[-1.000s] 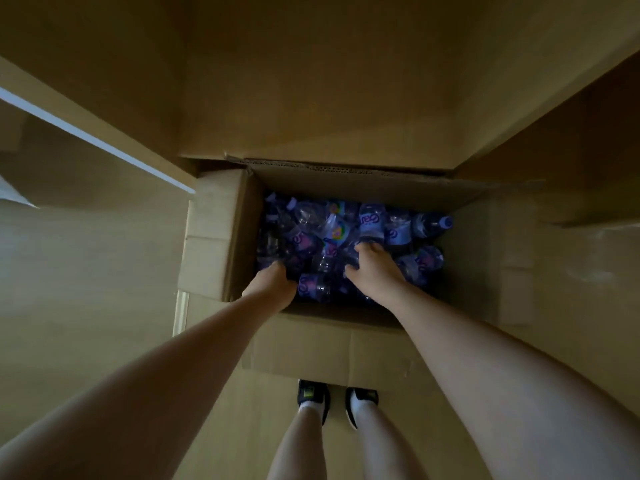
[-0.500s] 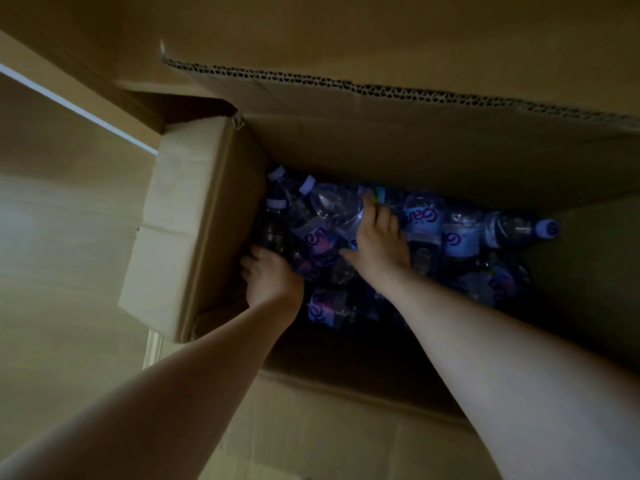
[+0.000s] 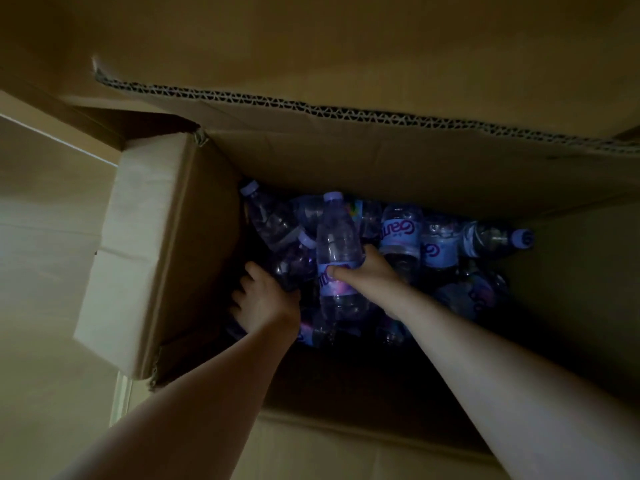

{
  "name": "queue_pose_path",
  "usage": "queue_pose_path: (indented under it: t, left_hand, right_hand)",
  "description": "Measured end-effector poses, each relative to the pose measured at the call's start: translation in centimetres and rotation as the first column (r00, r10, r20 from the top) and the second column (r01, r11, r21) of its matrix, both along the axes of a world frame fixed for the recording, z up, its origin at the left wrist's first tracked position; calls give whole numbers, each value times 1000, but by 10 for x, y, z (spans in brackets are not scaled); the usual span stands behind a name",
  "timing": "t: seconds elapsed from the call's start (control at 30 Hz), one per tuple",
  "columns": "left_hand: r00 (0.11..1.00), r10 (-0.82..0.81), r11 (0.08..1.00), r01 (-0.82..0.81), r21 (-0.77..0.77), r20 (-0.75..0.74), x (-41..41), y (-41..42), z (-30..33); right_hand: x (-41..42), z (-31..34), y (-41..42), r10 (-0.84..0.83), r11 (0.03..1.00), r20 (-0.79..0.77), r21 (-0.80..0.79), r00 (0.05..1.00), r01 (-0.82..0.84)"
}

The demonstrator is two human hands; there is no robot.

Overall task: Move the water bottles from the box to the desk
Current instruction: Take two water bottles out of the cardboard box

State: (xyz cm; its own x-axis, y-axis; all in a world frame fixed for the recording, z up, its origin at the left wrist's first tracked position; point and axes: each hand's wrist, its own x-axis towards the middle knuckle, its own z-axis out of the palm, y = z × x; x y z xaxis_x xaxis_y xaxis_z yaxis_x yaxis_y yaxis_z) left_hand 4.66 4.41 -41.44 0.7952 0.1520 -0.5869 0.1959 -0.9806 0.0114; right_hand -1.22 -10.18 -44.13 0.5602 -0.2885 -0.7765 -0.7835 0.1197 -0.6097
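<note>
Held bottle (image 3: 337,251): its long axis runs up the picture, cap towards the far wall of the box, base towards the person; it is raised above the other bottles.
Right hand (image 3: 367,271): fingers and thumb wrapped round the held bottle at its purple label.
Left hand (image 3: 263,299): low at the left side of the box, fingers spread among the bottles; whether it grips one I cannot tell, as the fingertips sink into shadow.
Box (image 3: 166,244): open cardboard, flaps folded out, far flap's corrugated edge showing.
Bottles in the box (image 3: 401,233): lying on their sides in a heap on the box floor; one at the right (image 3: 495,239) points its cap to the right, one at the far left (image 3: 263,213) points its cap to the far left corner.
Hard to see: the near half of the box floor is black; bottles under the arms are hidden.
Count: two hands, one box, one held bottle; about seven more bottles can be made out, the full number unclear.
</note>
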Motion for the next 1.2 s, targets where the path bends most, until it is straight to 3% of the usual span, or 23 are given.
queue_pose_path:
  t: [0.1, 0.17, 0.27, 0.33, 0.4, 0.47, 0.53, 0.63, 0.73, 0.83, 0.93, 1.07, 1.2]
  left_hand:
    - [998, -68, 991, 67, -117, -10, 5, 7, 5]
    - [999, -52, 970, 46, -239, -15, 7, 7, 11]
    - [981, 135, 883, -184, -432, -142, 6, -1, 17]
    - [882, 298, 722, -458, -519, -365, 3, -10, 19]
    - [731, 346, 591, -657, -468, -589, -1, -16, 20]
    - [596, 335, 476, -776, -414, -730, -6, -18, 18]
    - [537, 338, 420, -821, -387, -772, -11, -18, 15]
    - [583, 394, 484, -789, -378, -711, -12, -16, 10]
    - [623, 318, 546, -737, -400, -714, -10, -10, 13]
    - [628, 233, 572, -706, -417, -743, -12, -4, 16]
    - [657, 273, 666, -656, -355, -702, -11, -8, 15]
    - [700, 267, 736, -592, -328, -662, -15, -15, 12]
    - [728, 265, 736, -576, -355, -632, -20, -16, 9]
  right_hand:
    - [-12, 9, -10, -49, 991, 30, 123, 998, 45]
    - [-20, 17, -16, 8, 996, 19, 89, 1000, -10]
    - [-29, 24, -20, 68, 998, -51, 15, 996, -67]
    - [-36, 29, -22, 65, 998, -112, 7, 992, -65]
    - [-46, 31, -24, 70, 996, -117, 57, 991, -64]
    - [-56, 31, -25, 32, 988, -165, 152, 986, -6]
    - [-62, 32, -23, 14, 981, -199, 192, 980, 25]
    - [-66, 30, -14, 75, 991, -205, 125, 976, -50]
    - [-68, 32, -7, 73, 992, -203, 118, 976, -49]
    - [-61, 34, -5, 99, 990, -278, 125, 955, -66]
    - [-43, 33, 0, 146, 987, -346, 113, 927, -114]
    - [-30, 30, 17, 75, 997, -466, 14, 881, -78]
    - [-40, 21, 28, -32, 988, -500, -149, 866, -49]
